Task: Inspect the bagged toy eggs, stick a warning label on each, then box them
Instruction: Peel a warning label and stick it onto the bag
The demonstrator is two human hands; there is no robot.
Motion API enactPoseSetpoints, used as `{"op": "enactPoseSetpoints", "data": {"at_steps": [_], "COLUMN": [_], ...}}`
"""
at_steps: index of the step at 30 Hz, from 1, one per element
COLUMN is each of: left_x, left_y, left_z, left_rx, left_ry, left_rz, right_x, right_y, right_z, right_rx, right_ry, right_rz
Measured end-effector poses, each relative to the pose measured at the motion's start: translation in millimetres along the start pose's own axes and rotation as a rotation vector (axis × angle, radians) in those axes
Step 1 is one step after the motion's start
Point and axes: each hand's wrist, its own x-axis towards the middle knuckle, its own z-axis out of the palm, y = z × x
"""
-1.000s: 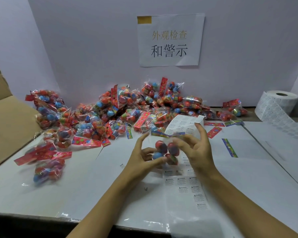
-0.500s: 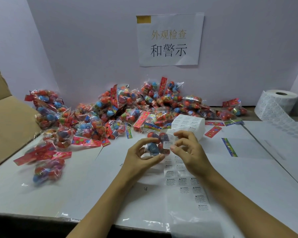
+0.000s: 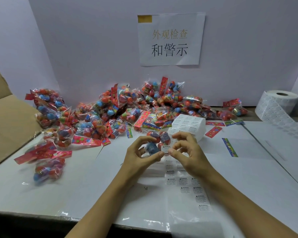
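- The left hand has its grip curled round a bag of toy eggs, thumb underneath and fingers over the top, holding it just above the counter; the right hand pinches a warning label between thumb and forefinger against the bag's near face, seemingly to press it on.
- The cardboard box stands open at the far left, probably kept there so that finished bags drop in with one sideways reach.
- The pile of bagged eggs lies against the back wall, well apart from the hands, which leaves working room in front.
- The label roll sits at the far right, its strip running out along the counter.
- The label sheet lies directly under the hands, so that each peel is a short move.
- Both forearms come in from the bottom edge and converge, wrists slightly raised, with the right hand's spare fingers curled off the bag.
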Motion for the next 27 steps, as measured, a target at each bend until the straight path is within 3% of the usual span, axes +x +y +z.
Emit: {"op": "enactPoseSetpoints", "data": {"at_steps": [11,18,22,27], "left_x": [-0.4,-1.0,-0.3,-0.1], "left_y": [-1.2,-2.2,0.4,0.6], "left_z": [1.1,5.4,4.9,7.4], "left_rx": [-0.046,-0.025,-0.033,-0.032], "left_ry": [0.012,-0.004,0.032,0.026], "left_rz": [0.005,0.007,0.001,-0.022], "right_x": [-1.0,3.7,3.2,-1.5], "right_y": [-2.2,8.9,5.6,4.0], "right_z": [2.2,4.8,0.6,7.9], "right_rx": [-0.062,-0.318,-0.052,-0.037], "right_ry": [0.009,0.273,0.114,0.024], "right_rz": [0.006,-0.064,0.100,0.091]}}
